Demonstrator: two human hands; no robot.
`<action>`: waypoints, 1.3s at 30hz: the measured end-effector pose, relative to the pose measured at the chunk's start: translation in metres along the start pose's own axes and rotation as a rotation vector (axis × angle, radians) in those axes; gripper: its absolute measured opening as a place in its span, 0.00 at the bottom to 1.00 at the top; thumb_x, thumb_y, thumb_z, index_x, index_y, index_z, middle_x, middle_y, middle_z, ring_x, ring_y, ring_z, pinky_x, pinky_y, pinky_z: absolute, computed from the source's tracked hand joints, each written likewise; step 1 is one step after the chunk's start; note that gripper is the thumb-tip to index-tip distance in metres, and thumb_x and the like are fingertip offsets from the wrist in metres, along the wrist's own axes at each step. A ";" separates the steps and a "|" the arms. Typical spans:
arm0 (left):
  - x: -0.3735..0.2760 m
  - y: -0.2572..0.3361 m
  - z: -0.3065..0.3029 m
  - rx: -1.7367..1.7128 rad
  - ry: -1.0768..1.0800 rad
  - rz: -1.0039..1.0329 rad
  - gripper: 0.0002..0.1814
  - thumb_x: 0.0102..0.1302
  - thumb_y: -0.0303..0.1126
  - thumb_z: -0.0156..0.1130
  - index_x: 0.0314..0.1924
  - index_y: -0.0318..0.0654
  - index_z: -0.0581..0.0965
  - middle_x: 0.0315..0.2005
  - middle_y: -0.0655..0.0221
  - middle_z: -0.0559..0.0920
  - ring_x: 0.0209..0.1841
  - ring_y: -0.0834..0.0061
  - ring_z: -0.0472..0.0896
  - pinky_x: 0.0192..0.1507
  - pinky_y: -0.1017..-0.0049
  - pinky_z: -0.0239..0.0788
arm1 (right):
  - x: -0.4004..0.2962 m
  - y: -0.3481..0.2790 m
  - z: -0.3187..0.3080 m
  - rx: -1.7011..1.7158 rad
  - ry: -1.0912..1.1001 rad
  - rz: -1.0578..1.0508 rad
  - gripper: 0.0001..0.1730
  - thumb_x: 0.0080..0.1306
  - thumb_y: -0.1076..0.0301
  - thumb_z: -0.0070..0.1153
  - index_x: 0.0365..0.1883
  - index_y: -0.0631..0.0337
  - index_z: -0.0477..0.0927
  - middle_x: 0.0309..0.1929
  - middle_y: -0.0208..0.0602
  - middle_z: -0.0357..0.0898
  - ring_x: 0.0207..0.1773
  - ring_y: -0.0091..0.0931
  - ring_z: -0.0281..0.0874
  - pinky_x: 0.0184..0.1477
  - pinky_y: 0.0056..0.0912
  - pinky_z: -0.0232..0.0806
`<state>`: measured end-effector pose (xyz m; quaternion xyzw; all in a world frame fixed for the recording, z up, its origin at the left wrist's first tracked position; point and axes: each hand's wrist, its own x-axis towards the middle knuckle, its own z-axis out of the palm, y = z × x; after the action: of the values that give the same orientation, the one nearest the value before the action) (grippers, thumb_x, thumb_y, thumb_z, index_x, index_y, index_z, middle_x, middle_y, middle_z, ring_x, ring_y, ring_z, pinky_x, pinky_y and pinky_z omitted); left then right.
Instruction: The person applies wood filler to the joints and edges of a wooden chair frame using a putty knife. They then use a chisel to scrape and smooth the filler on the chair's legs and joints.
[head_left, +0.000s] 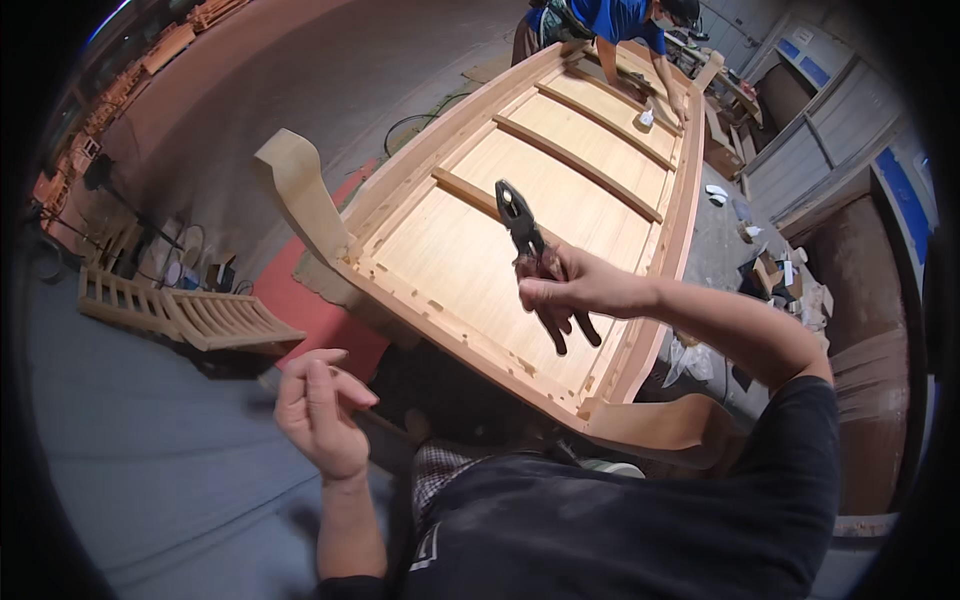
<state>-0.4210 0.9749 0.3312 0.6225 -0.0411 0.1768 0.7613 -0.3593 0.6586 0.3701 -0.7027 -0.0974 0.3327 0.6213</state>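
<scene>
My right hand (570, 285) grips a pair of combination pliers (517, 217) by the handles, jaws pointing away from me. The pliers are held above an upturned wooden furniture frame (442, 307) with a pale panel (405, 225) inside it. Several wooden crossbars (577, 157) span that panel. Curved legs rise at the near corners, a left leg (296, 195) and a right leg (660, 427). My left hand (322, 412) is raised short of the frame's near edge, its fingers loosely bent and apart. Nothing shows in it.
A co-worker (611, 22) in a blue shirt leans over the far end, hands on the frame, near a small white bottle (645, 118). Slatted wooden parts (187, 315) stand at left. A cluttered bench (780, 277) runs along the right. Red sheeting (300, 277) lies beside the frame.
</scene>
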 end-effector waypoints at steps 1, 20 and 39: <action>0.017 -0.002 -0.015 -0.010 0.026 -0.025 0.14 0.79 0.33 0.45 0.43 0.30 0.76 0.15 0.71 0.74 0.17 0.83 0.70 0.23 0.83 0.63 | 0.012 0.002 0.007 -0.009 0.051 -0.014 0.15 0.74 0.56 0.58 0.38 0.60 0.74 0.25 0.25 0.74 0.25 0.14 0.71 0.28 0.20 0.67; 0.265 -0.011 -0.014 0.424 -0.253 0.268 0.11 0.77 0.30 0.54 0.44 0.31 0.81 0.25 0.75 0.79 0.29 0.88 0.74 0.36 0.84 0.66 | 0.168 0.065 0.006 0.208 0.071 0.363 0.12 0.77 0.63 0.50 0.47 0.64 0.69 0.35 0.44 0.82 0.20 0.23 0.78 0.17 0.24 0.72; 0.348 -0.067 0.021 0.994 -0.630 -0.090 0.19 0.74 0.44 0.57 0.47 0.33 0.82 0.35 0.73 0.83 0.41 0.82 0.79 0.48 0.80 0.67 | 0.325 0.151 0.034 -0.700 0.045 0.208 0.13 0.62 0.72 0.53 0.41 0.64 0.85 0.45 0.53 0.84 0.51 0.43 0.83 0.53 0.42 0.75</action>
<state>-0.0708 1.0196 0.3720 0.9282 -0.1512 -0.0511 0.3362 -0.1741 0.8335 0.1155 -0.8861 -0.1193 0.3251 0.3081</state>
